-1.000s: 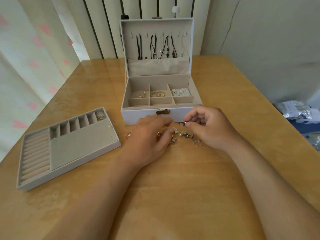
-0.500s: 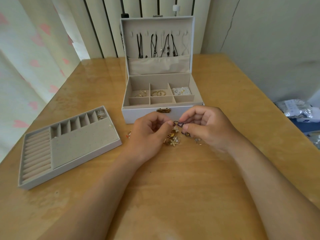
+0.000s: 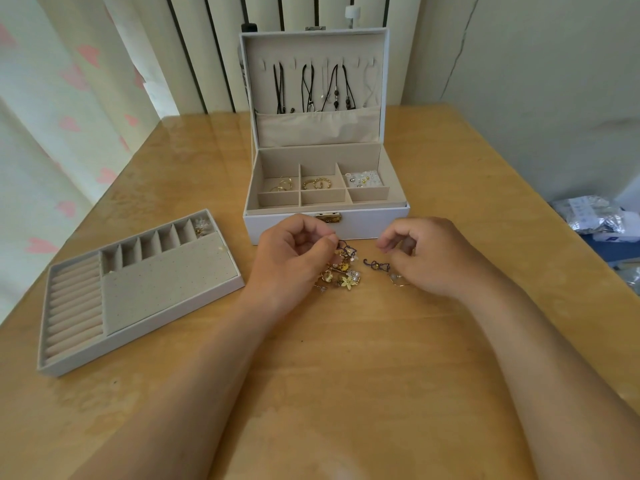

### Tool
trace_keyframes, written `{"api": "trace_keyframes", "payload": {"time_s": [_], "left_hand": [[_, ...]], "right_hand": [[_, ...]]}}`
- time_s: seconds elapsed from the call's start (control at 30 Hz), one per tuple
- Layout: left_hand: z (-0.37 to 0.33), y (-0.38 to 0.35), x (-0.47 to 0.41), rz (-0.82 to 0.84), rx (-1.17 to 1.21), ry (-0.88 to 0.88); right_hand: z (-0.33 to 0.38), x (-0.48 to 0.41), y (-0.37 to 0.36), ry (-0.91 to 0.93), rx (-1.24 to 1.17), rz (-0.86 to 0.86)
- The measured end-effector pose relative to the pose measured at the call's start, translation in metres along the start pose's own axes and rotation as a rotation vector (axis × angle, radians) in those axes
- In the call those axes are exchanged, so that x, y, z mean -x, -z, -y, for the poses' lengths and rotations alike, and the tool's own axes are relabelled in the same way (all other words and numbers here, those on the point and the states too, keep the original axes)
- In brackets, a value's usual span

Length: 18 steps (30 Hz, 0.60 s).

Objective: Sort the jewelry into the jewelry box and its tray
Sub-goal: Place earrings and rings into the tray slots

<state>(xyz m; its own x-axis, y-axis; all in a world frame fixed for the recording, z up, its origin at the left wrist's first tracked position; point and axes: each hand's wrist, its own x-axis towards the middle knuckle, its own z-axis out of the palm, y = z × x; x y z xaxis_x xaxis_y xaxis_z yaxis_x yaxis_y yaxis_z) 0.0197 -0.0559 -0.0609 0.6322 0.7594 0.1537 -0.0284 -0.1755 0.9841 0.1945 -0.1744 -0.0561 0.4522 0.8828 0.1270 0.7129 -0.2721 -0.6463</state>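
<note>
On the wooden table (image 3: 346, 393), just before the jewelry box (image 3: 291, 226), the left hand (image 3: 294, 261) pinches a purple wire earring (image 3: 347, 248) over the jewelry pile (image 3: 341, 276). The right hand (image 3: 436, 258) has curled fingers with nothing seen in them (a matching earring (image 3: 377, 265) lies beside it). Left of the box, the tray (image 3: 145, 337) holds a flower piece (image 3: 201, 226). The box compartments hold gold rings (image 3: 317, 183) and small studs (image 3: 362, 178), and cord necklaces (image 3: 308, 88) hang in its lid. A heart-print curtain (image 3: 52, 98) hangs far left.

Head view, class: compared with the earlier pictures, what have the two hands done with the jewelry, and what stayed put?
The hands drew apart. The left hand now pinches one purple earring above the jewelry pile; the right hand moved right, and the second purple earring lies on the table below its empty grip. Jewelry box and tray stayed.
</note>
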Motion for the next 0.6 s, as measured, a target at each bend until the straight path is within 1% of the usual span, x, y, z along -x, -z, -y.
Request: {"api": "trace_keyframes", "payload": {"time_s": [0.1, 0.2, 0.3, 0.47, 0.6], "left_hand": [[0.0026, -0.0002, -0.0004, 0.004, -0.029, -0.010], [0.0050, 0.0003, -0.0012, -0.005, -0.057, -0.021], [0.0061, 0.0003, -0.0019, -0.012, -0.042, -0.020], [0.0068, -0.0008, -0.0030, -0.003, 0.016, 0.002], [0.0084, -0.0002, -0.0032, -0.001, 0.072, 0.004]], "right_hand": [[0.0003, -0.0003, -0.0046, 0.038, 0.155, 0.096], [0.0011, -0.0025, -0.0081, 0.041, 0.243, 0.098], [0.0042, -0.0017, -0.0083, 0.020, 0.262, 0.098], [0.0036, -0.0003, -0.0057, -0.039, 0.151, 0.057], [0.0066, -0.0001, -0.0060, -0.050, -0.073, -0.004]]}}
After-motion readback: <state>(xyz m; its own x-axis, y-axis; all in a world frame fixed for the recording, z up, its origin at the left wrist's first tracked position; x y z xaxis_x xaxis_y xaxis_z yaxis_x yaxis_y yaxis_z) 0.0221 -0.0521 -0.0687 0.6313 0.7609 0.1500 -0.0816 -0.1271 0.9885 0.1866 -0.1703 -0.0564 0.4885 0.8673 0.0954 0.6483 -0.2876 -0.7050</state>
